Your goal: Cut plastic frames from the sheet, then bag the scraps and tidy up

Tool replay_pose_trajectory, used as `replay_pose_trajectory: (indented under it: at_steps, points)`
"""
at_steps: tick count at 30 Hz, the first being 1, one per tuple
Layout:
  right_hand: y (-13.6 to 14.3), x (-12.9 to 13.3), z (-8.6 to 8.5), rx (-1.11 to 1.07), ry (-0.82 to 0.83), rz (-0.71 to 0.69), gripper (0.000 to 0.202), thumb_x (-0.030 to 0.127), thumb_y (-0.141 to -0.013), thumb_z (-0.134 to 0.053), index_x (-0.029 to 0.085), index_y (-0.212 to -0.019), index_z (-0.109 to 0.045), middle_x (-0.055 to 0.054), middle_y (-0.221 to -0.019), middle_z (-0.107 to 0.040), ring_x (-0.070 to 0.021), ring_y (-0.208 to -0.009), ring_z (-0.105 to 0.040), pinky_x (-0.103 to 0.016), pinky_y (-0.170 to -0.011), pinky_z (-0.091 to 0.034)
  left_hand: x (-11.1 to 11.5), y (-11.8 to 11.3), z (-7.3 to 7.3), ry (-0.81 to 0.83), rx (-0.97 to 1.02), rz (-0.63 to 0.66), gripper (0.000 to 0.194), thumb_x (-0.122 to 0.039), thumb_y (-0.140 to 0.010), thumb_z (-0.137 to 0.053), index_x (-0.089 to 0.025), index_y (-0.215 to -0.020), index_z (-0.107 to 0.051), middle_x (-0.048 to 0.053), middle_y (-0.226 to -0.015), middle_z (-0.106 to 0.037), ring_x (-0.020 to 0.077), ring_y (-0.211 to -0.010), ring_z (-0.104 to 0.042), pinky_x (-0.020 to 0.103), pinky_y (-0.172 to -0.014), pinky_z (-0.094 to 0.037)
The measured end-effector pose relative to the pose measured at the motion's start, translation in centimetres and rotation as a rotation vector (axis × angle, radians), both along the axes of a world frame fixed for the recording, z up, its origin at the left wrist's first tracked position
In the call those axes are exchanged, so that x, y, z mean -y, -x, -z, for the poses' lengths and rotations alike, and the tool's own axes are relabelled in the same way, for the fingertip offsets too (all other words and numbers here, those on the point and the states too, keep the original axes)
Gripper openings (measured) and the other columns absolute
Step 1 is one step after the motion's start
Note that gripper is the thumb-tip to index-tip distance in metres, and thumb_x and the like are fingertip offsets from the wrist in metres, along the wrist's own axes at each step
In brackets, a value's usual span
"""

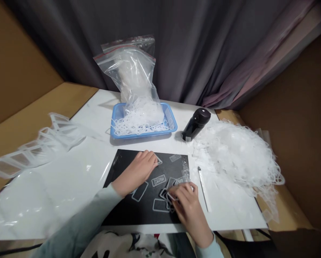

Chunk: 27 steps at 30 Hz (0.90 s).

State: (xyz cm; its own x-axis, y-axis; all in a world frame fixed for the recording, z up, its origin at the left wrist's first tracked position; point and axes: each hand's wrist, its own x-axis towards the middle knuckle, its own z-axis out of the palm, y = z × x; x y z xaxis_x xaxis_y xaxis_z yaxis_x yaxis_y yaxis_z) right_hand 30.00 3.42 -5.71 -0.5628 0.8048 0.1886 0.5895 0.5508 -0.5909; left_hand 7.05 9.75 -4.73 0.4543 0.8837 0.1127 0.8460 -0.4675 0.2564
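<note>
I have the left hand with fingers bunched at a pale-rimmed piece near the far edge of the black mat — pressing or pinching, I can't tell. Rightward, loose clear pieces lie beside a jumbled cluster, where the right hand curls its fingers in, grip unclear to me. I'd judge the pieces light, thin and slippery — best taken singly, by the rim.

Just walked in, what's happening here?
A person's right-hand grip is among small white-edged rectangular pieces on a flat black mat; the left-hand grip is at the mat's far edge, by another such piece. Beyond the mat, a blue plastic basket holds thin white loops; a tangled white heap lies right.
</note>
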Motion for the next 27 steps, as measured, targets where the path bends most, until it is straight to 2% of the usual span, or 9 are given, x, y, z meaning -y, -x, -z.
replay_pose_trajectory:
  at_steps: [5, 10, 12, 15, 17, 20, 23, 25, 27]
  points:
    - [1.3, 3.0, -0.5, 0.005, 0.045, -0.027, 0.038, 0.001, -0.088, -0.046, 0.025, -0.116, -0.059, -0.003, -0.11, -0.071, -0.0222, -0.098, -0.059, -0.045, -0.097, -0.038, 4.5, 2.2, 0.2, -0.065, -0.028, 0.075, 0.028, -0.019, -0.1, -0.034, -0.018, -0.085, -0.058, 0.005, -0.085, -0.059, 0.0221, -0.076, -0.051, 0.035, -0.068, -0.034]
    - [1.0, 4.4, 0.3, 0.071, 0.013, -0.013, 0.034, 0.024, -0.094, -0.057, 0.024, -0.128, -0.055, -0.008, -0.133, -0.063, -0.0262, -0.11, -0.06, -0.049, -0.098, -0.042, 7.7, 3.7, 0.2, 0.01, 0.108, 0.02, 0.014, -0.032, -0.095, -0.051, -0.022, -0.099, -0.06, 0.005, -0.109, -0.064, 0.0221, -0.091, -0.06, 0.034, -0.077, -0.042]
    - [0.7, 4.6, 0.6, 0.062, -0.017, -0.032, 0.035, 0.03, -0.094, -0.06, 0.023, -0.128, -0.055, -0.009, -0.135, -0.062, -0.0267, -0.112, -0.06, -0.05, -0.099, -0.043, 8.1, 4.2, -0.2, 0.032, 0.146, 0.024, 0.016, -0.037, -0.095, -0.054, -0.024, -0.1, -0.062, 0.002, -0.11, -0.067, 0.0203, -0.094, -0.063, 0.033, -0.079, -0.044]
    - [0.6, 5.0, 1.2, -0.048, -0.048, 0.015, 0.029, 0.018, -0.096, -0.053, 0.023, -0.125, -0.056, -0.009, -0.131, -0.064, -0.0224, -0.113, -0.062, -0.044, -0.099, -0.046, 8.2, 4.8, -0.3, -0.009, 0.179, 0.016, 0.02, -0.035, -0.101, -0.045, -0.027, -0.101, -0.063, -0.003, -0.106, -0.071, 0.0157, -0.091, -0.067, 0.031, -0.077, -0.046]
    - [0.7, 5.4, 1.7, -0.13, -0.077, 0.112, 0.03, 0.009, -0.096, -0.048, 0.023, -0.121, -0.057, -0.009, -0.127, -0.065, -0.0202, -0.114, -0.061, -0.039, -0.097, -0.049, 8.2, 5.1, 0.1, -0.029, 0.184, -0.016, 0.023, -0.034, -0.102, -0.042, -0.026, -0.099, -0.063, -0.003, -0.101, -0.072, 0.0144, -0.085, -0.068, 0.029, -0.073, -0.047]
    - [1.0, 6.1, 2.6, -0.119, -0.098, 0.354, 0.028, 0.015, -0.096, -0.053, 0.024, -0.122, -0.057, -0.012, -0.131, -0.059, -0.0246, -0.122, -0.055, -0.043, -0.096, -0.049, 8.2, 5.3, 1.1, -0.032, 0.185, -0.09, 0.022, -0.035, -0.1, -0.047, -0.023, -0.093, -0.063, 0.001, -0.096, -0.07, 0.0159, -0.082, -0.066, 0.029, -0.072, -0.05]
    - [1.2, 6.5, 3.3, -0.01, -0.085, 0.446, 0.037, 0.026, -0.096, -0.055, 0.025, -0.133, -0.052, -0.014, -0.139, -0.054, -0.0305, -0.128, -0.051, -0.049, -0.096, -0.048, 8.1, 5.3, 2.1, -0.076, 0.165, -0.132, 0.028, -0.04, -0.095, -0.055, -0.023, -0.115, -0.063, 0.007, -0.118, -0.066, 0.0241, -0.106, -0.062, 0.039, -0.089, -0.051]
    - [1.1, 6.8, 3.8, 0.02, -0.099, 0.408, 0.041, 0.025, -0.096, -0.053, 0.025, -0.137, -0.049, -0.014, -0.138, -0.056, -0.0306, -0.126, -0.052, -0.048, -0.094, -0.049, 8.0, 5.2, 2.8, -0.08, 0.139, -0.125, 0.044, -0.041, -0.095, -0.054, -0.026, -0.135, -0.053, 0.009, -0.138, -0.056, 0.0289, -0.124, -0.053, 0.047, -0.099, -0.046]
    - [1.2, 7.0, 4.2, 0.001, -0.114, 0.371, 0.042, 0.022, -0.096, -0.051, 0.024, -0.138, -0.047, -0.013, -0.133, -0.058, -0.0287, -0.122, -0.055, -0.045, -0.093, -0.049, 8.1, 5.1, 3.4, -0.046, 0.137, -0.105, 0.047, -0.038, -0.097, -0.05, -0.028, -0.142, -0.046, 0.008, -0.145, -0.051, 0.029, -0.131, -0.047, 0.049, -0.104, -0.043]
